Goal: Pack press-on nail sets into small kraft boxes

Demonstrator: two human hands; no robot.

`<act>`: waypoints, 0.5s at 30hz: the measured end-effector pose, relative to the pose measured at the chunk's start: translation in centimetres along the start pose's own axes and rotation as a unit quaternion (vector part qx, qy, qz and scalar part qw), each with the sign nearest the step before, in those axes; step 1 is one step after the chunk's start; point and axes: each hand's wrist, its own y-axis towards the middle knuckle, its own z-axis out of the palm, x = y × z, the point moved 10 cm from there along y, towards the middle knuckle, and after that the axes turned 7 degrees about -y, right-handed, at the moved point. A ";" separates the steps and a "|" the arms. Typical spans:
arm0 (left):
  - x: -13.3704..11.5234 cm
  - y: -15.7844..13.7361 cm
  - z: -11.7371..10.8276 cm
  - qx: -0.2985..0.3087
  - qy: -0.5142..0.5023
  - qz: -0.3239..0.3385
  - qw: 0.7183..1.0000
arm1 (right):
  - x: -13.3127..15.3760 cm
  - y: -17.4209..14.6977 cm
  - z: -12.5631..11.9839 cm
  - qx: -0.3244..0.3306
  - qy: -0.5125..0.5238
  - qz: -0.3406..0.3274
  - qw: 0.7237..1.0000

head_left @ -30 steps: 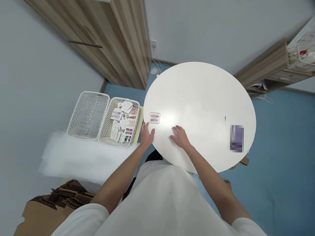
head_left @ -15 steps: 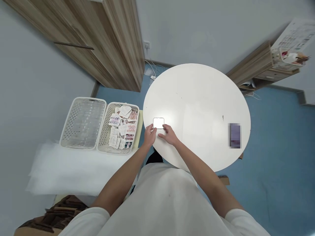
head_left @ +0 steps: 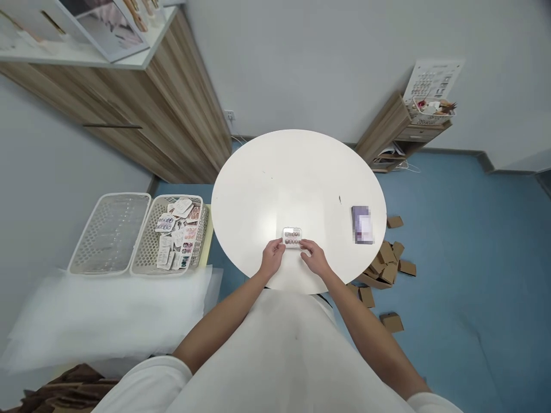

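Observation:
A small clear case of press-on nails (head_left: pixel 293 237), with two pinkish rows showing through it, is held near the front edge of the white round table (head_left: pixel 297 160). My left hand (head_left: pixel 272 256) grips its left side, thumb and fingers at the corner. At its right edge, my right hand (head_left: pixel 314 256) has its fingertips against the case, the thumb a little apart from them. Whether the case touches the tabletop I cannot tell.
Left of the table stand a white basket (head_left: pixel 138 267) of nail cards and a basket of clear cases (head_left: pixel 107 229). White foam sheets (head_left: pixel 112 315) lie in front. A purple box (head_left: pixel 361 225), partly blurred, sits at the table's right. Cardboard boxes (head_left: pixel 383 267) lie on the floor.
My view has shifted to the right and up. The case, earlier a bright white glare, now shows its rows of nails. Both hands stay at its sides.

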 end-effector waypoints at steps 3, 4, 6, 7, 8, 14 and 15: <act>0.7 -1.3 2.5 0.014 0.020 -0.012 1.000 | -2.3 -1.4 -1.2 0.007 -0.012 0.005 1.000; 0.9 -1.7 2.9 0.012 0.029 -0.016 0.999 | -2.8 -1.8 -1.3 0.013 -0.014 0.002 1.000; 1.4 -2.4 3.4 0.002 0.047 -0.024 0.999 | -3.4 -2.3 -1.2 0.027 -0.023 -0.010 0.999; 1.5 -2.7 3.5 -0.004 0.052 -0.026 0.998 | -3.6 -2.6 -1.1 0.034 -0.029 -0.018 0.999; 1.7 -3.0 3.5 -0.010 0.056 -0.026 0.998 | -3.7 -2.8 -1.0 0.041 -0.036 -0.025 0.998; 2.5 -4.1 3.6 -0.013 0.091 -0.030 0.995 | -4.2 -3.6 0.2 0.081 -0.086 -0.045 0.992; 2.7 -4.2 3.7 -0.009 0.102 -0.032 0.994 | -4.2 -3.7 0.4 0.087 -0.099 -0.044 0.990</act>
